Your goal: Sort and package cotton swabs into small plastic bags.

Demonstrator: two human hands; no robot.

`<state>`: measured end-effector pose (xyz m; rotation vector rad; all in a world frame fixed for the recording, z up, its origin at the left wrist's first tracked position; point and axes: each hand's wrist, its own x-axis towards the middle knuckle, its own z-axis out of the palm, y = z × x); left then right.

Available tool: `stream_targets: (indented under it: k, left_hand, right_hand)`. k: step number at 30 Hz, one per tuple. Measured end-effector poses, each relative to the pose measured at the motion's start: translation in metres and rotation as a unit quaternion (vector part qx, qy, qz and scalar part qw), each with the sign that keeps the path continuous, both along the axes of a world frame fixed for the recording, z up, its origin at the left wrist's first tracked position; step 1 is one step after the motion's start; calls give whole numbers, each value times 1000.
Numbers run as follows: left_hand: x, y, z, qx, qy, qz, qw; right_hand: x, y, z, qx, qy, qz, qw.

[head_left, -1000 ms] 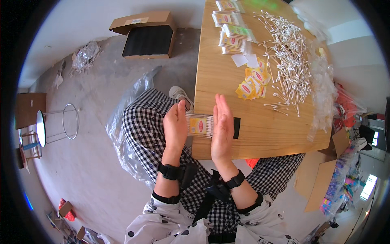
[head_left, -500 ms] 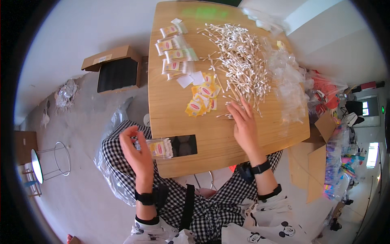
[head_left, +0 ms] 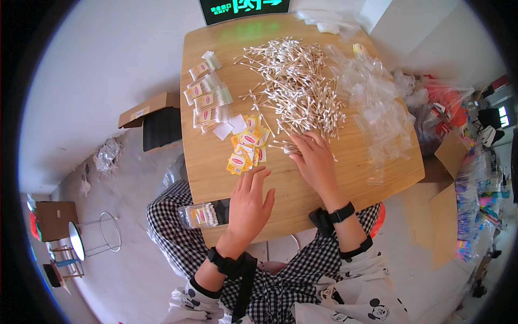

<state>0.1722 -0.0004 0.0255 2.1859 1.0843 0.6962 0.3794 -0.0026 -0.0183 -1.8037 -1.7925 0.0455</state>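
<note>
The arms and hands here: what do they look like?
Both the left hand and right hand are bare. Each wrist wears a black strap with a dark, boxy module. The white sleeves carry black cartoon prints and end in black cuffs.

The left forearm slants up and right from the lower edge; its left hand, just below the frame's centre, shows its back, fingers together, thumb apart. The right forearm leans up-left, and the right hand, right of centre, bends its fingers.
</note>
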Motion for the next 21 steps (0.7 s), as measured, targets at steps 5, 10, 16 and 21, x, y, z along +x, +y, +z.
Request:
stream_targets:
  k: [5, 10, 16, 21]
  left_hand:
    - [7, 3, -3, 18, 14, -9, 1000]
    - [4, -2, -5, 2, 18, 2, 1000]
    - [15, -4, -21, -13, -4, 40, 999]
    - [31, 11, -40, -34, 9, 87, 996]
  right_hand:
    - [6, 0, -13, 1, -3, 25, 1000]
    - [-3, -40, -10, -30, 13, 63, 997]
    - [-14, -82, -8, -3, 7, 89, 996]
    - [-23, -94, -8, -7, 0, 107, 994]
